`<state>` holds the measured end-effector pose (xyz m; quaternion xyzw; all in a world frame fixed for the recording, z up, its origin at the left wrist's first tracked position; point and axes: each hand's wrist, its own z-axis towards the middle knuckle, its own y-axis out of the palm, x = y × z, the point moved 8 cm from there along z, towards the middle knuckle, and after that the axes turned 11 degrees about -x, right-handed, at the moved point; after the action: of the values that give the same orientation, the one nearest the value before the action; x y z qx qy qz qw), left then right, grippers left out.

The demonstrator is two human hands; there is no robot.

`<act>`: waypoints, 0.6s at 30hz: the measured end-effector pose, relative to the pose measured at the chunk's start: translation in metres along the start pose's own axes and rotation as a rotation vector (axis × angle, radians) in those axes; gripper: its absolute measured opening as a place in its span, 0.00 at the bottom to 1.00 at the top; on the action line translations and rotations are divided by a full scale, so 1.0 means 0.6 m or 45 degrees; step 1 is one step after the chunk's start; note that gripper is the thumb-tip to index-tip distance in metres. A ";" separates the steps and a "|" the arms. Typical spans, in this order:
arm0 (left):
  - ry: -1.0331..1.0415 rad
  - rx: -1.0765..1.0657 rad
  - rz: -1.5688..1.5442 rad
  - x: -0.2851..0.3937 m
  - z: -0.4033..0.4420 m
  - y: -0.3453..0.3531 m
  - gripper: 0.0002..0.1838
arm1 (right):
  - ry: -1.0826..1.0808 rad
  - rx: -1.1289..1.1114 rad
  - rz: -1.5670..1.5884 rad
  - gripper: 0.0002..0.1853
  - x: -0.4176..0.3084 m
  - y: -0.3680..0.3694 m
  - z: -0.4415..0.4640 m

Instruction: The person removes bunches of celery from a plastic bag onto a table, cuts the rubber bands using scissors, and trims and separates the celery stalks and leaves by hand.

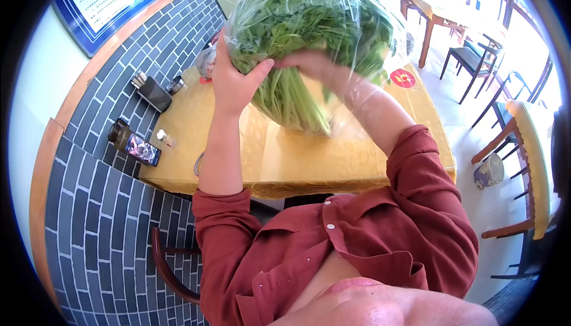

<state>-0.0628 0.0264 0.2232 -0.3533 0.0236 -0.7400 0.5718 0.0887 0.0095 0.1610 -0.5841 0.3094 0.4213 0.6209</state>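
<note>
The leafy greens are in a big, shiny clear bag, held over the worktop. The left hand is clamped on the bag's side. The right hand is blurry near the stems, so I can't tell how its fingers are. The bunch looks light, floppy and easy to bruise, the thin bag slippery. I'd hold the long, pale, firmer stems, not the soft leaves.
</note>
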 end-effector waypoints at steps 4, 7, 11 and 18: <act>-0.193 0.081 -0.150 -0.033 -0.013 -0.040 0.38 | -0.254 0.166 -0.371 0.20 0.018 -0.050 0.007; -0.257 0.185 -0.350 -0.070 -0.026 -0.075 0.34 | -0.383 0.380 1.224 0.25 0.072 -0.109 -0.008; -0.126 0.193 -0.352 -0.087 0.001 -0.075 0.33 | -0.567 0.296 1.273 0.28 0.095 -0.127 0.005; -0.121 0.070 -0.208 -0.042 0.029 -0.032 0.32 | -1.131 0.225 0.979 0.27 0.054 -0.146 -0.002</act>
<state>-0.0668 0.0610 0.2324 -0.3730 -0.0527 -0.7671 0.5193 0.1810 0.0168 0.1734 -0.1440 0.2432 0.7926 0.5403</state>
